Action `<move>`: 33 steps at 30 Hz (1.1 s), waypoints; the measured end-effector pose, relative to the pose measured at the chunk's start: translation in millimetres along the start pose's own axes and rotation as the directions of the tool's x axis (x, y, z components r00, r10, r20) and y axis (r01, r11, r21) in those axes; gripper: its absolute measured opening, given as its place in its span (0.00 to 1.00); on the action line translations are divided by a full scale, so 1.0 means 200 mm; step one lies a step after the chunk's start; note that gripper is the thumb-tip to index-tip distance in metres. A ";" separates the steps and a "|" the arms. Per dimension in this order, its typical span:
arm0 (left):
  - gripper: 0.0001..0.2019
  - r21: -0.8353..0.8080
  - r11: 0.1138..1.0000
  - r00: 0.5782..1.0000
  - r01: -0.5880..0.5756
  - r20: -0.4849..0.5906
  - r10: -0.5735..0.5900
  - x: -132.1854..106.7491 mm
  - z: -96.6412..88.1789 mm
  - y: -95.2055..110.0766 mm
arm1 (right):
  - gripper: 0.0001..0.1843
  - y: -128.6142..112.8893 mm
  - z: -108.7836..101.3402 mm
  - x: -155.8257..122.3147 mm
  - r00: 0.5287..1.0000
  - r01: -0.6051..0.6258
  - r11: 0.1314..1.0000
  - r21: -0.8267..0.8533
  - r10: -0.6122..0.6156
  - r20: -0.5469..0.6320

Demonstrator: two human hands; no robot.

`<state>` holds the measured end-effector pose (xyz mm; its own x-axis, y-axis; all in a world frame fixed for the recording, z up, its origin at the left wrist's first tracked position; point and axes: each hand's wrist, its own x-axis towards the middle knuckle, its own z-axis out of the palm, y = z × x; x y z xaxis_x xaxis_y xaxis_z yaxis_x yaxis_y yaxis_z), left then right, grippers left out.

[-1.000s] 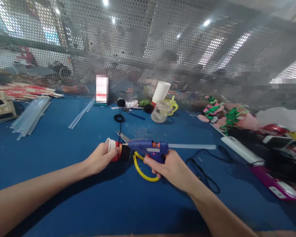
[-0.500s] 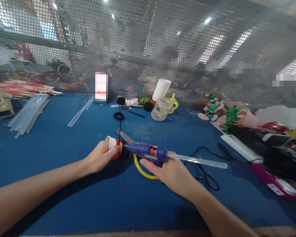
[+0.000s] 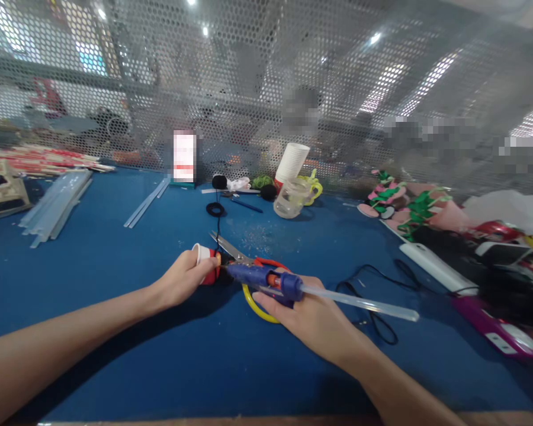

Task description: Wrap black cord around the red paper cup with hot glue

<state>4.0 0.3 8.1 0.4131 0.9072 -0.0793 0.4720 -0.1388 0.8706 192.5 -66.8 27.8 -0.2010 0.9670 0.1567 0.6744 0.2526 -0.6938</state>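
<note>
My left hand [image 3: 183, 277] is closed around a small paper cup [image 3: 209, 273], red outside with a white rim, tipped on its side. Black yarn [image 3: 217, 234] runs from the cup back to a loose coil on the table. In my right hand [image 3: 313, 310] is a blue hot glue gun [image 3: 260, 277], a long clear glue stick [image 3: 359, 302] poking out of its rear. Its nozzle is right by the cup's dark end; whether they touch I cannot tell. Scissors [image 3: 263, 307] with red and yellow handles lie beneath the gun, partly hidden by it.
Glue sticks [image 3: 57, 204] and red-and-white sticks lie at the left. A phone [image 3: 184, 157], a clear plastic cup [image 3: 288, 200] and stacked white paper cups [image 3: 294, 160] stand along the back. A purple-and-white power strip [image 3: 493, 328], cables and craft flowers [image 3: 420, 210] occupy the right.
The glue gun has tilted slightly, its glue stick's rear end dropping lower and rightward, showing more of the scissors' red handle. My left hand keeps its hold on the paper cup.
</note>
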 end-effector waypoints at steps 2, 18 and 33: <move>0.15 -0.005 1.000 1.000 -0.001 -0.002 0.001 0.01 0.00 -0.01 | 0.10 0.01 0.01 0.00 0.999 0.006 1.000 -0.020 -0.007 -0.035; 0.15 -0.120 0.993 1.000 0.020 -0.019 -0.022 0.01 0.00 -0.02 | 0.09 -0.02 0.00 -0.02 0.998 -0.027 0.994 -0.109 0.033 0.048; 0.14 -0.175 0.982 0.996 0.075 -0.037 -0.082 0.02 0.00 -0.02 | 0.06 -0.02 0.02 -0.03 0.993 0.116 0.976 -0.183 -0.119 -0.004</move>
<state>4.1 4.6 3.9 0.3438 0.9296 -0.1327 0.3575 0.0011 0.9339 188.1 -73.3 28.1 -0.2766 0.9303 0.2409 0.7652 0.3648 -0.5305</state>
